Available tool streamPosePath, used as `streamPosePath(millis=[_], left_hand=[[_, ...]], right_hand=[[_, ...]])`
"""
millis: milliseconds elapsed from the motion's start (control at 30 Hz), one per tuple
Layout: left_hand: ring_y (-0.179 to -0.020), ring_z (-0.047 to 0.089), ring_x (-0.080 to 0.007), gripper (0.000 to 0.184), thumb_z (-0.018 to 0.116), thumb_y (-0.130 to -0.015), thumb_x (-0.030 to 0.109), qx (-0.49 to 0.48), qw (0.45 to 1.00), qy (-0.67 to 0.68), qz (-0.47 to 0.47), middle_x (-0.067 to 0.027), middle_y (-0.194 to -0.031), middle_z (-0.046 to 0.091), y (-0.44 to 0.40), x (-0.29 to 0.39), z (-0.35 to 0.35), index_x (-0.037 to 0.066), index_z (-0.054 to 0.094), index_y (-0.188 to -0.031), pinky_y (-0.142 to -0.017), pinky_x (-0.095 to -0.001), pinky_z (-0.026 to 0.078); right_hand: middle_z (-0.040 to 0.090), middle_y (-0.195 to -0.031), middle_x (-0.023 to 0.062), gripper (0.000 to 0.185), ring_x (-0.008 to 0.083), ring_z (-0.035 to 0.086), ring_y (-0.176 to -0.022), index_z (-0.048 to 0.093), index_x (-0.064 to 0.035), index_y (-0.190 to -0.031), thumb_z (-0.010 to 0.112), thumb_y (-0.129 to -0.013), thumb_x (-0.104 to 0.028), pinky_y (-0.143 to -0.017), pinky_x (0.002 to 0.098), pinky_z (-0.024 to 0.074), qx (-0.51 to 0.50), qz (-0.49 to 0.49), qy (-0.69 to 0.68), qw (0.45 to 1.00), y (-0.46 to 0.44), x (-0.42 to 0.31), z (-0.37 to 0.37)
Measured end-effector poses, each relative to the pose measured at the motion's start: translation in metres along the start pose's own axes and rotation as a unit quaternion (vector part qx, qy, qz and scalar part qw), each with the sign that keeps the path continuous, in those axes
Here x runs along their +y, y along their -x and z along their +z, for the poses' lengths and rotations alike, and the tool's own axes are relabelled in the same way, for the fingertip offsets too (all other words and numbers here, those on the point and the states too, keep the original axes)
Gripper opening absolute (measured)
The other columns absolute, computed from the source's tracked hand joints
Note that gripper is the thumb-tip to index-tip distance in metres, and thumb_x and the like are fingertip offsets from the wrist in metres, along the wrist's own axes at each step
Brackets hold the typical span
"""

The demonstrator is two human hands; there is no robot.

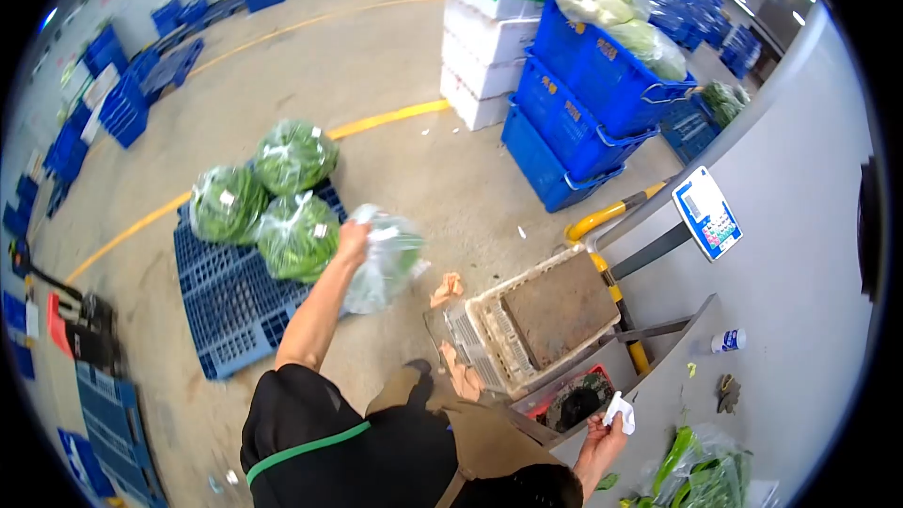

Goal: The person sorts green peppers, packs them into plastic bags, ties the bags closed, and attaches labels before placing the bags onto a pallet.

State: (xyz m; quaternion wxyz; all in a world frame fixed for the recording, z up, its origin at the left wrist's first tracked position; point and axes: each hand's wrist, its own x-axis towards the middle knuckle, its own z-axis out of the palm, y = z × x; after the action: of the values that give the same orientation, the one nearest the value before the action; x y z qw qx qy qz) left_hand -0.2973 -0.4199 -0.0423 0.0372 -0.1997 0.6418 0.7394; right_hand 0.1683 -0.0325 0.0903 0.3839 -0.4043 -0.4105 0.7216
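My left hand (pixel 354 243) is closed on the top of a clear plastic bag (pixel 386 259) with green vegetables inside, held off the right edge of the blue pallet (pixel 221 296). Beside it on the pallet are three more bags of greens: the near bag (pixel 299 243), the left bag (pixel 226 205) and the far bag (pixel 293 158). Lower right, my right hand (pixel 602 440) pinches a small white piece (pixel 619 412), perhaps paper or a label, above the edge of the grey table (pixel 658 395). An open bag of green vegetables (pixel 705 470) lies right of that hand.
A platform scale (pixel 564 306) with its display (pixel 707 214) stands ahead right, beside a yellow-black rail (pixel 602 216). Behind are stacked blue crates (pixel 583 122) and white boxes (pixel 480 56). A pallet jack (pixel 89 329) is left. A white container (pixel 729 341) and gloves (pixel 727 394) lie right.
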Motion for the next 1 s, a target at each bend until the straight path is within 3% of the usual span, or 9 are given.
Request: streamPosePath(millis=[167,200,300,367,467,567,600,700,1000], left_hand=[[-0.101,0.054,-0.0263,0.059,0.065,-0.078,0.021,0.152,0.986,0.024,0.059,-0.022,-0.117,0.053,-0.162,0.024,-0.144,-0.011,0.041,-0.122,-0.086,-0.0369,0.044],[-0.086,0.057,-0.0221,0.055,0.066,-0.078,0.027,0.249,0.955,-0.05,0.152,-0.0158,-0.107,0.056,-0.199,0.013,-0.17,-0.002,0.046,-0.12,-0.065,-0.0357,0.048],[-0.102,0.055,-0.03,0.063,0.067,-0.075,0.025,0.271,0.943,-0.149,0.119,-0.0208,-0.113,0.056,-0.172,0.029,-0.181,-0.004,0.043,-0.125,-0.089,-0.0364,0.042],[-0.102,0.056,-0.0326,0.059,0.066,-0.073,0.023,0.206,0.898,-0.377,0.098,-0.0223,-0.11,0.057,-0.187,-0.022,-0.205,-0.004,0.047,-0.121,-0.089,-0.0379,0.042],[-0.083,0.06,-0.0353,0.036,0.056,-0.077,0.024,0.115,0.937,-0.327,0.046,-0.0223,-0.093,0.062,-0.159,-0.119,-0.188,-0.006,0.059,-0.098,-0.075,-0.0432,0.047],[-0.056,0.056,-0.0239,0.016,0.056,-0.078,0.016,-0.076,0.924,-0.29,-0.238,-0.013,-0.067,0.058,-0.075,-0.172,-0.155,0.001,0.062,-0.081,-0.043,-0.0415,0.043],[-0.054,0.055,-0.0242,0.013,0.056,-0.08,0.016,-0.18,0.915,-0.327,-0.153,-0.0098,-0.065,0.056,-0.046,-0.19,-0.151,0.004,0.063,-0.08,-0.043,-0.0416,0.045],[-0.078,0.056,-0.0293,0.018,0.059,-0.081,0.018,-0.219,0.853,-0.305,-0.363,-0.0139,-0.091,0.056,0.041,-0.217,-0.126,0.004,0.059,-0.093,-0.061,-0.0442,0.05],[-0.069,0.062,-0.0254,0.024,0.057,-0.08,0.018,-0.391,0.742,-0.459,-0.291,-0.0143,-0.081,0.061,0.131,-0.262,-0.058,0.001,0.06,-0.097,-0.053,-0.0398,0.048]], right_hand=[[0.057,-0.073,0.0081,0.018,0.0175,0.056,-0.055,0.053,0.0035,-0.099,0.052,-0.089,-0.012,-0.045,0.0296,0.0469,0.022,-0.033,0.106,0.994,0.042,0.028,0.061],[0.057,-0.073,0.0079,0.018,0.0172,0.056,-0.055,0.054,0.0037,-0.098,0.052,-0.089,-0.011,-0.045,0.0296,0.0469,0.027,-0.024,0.132,0.991,0.052,0.03,0.068],[0.059,-0.075,0.007,0.019,0.0162,0.057,-0.056,0.055,0.0028,-0.099,0.053,-0.088,-0.012,-0.046,0.0292,0.0501,0.03,0.007,0.122,0.992,0.075,0.047,0.076],[0.06,-0.075,0.0071,0.018,0.0163,0.058,-0.058,0.056,0.0023,-0.099,0.054,-0.088,-0.012,-0.046,0.0297,0.0512,0.045,0.02,0.109,0.993,0.086,0.064,0.078],[0.062,-0.079,0.0081,0.018,0.0161,0.058,-0.061,0.058,0.0035,-0.098,0.053,-0.087,-0.01,-0.048,0.0313,0.0518,0.028,0.016,0.087,0.996,0.098,0.085,0.087],[0.061,-0.079,0.0076,0.018,0.0153,0.058,-0.062,0.058,0.004,-0.098,0.053,-0.087,-0.009,-0.049,0.0308,0.0511,0.002,0.019,0.116,0.993,0.113,0.087,0.099],[0.061,-0.079,0.0075,0.018,0.0153,0.058,-0.062,0.058,0.0041,-0.098,0.053,-0.087,-0.009,-0.049,0.0305,0.0509,0.006,0.012,0.117,0.993,0.12,0.086,0.102],[0.062,-0.078,0.007,0.015,0.0133,0.058,-0.062,0.06,0.0041,-0.094,0.054,-0.086,-0.006,-0.05,0.0291,0.0518,0.001,-0.019,0.118,0.993,0.129,0.088,0.092],[0.061,-0.097,0.0113,0.031,0.0198,0.055,-0.086,0.056,0.0069,-0.109,0.056,-0.086,-0.014,-0.075,0.0318,0.0444,0.107,-0.036,0.241,0.964,0.21,0.06,0.004]])
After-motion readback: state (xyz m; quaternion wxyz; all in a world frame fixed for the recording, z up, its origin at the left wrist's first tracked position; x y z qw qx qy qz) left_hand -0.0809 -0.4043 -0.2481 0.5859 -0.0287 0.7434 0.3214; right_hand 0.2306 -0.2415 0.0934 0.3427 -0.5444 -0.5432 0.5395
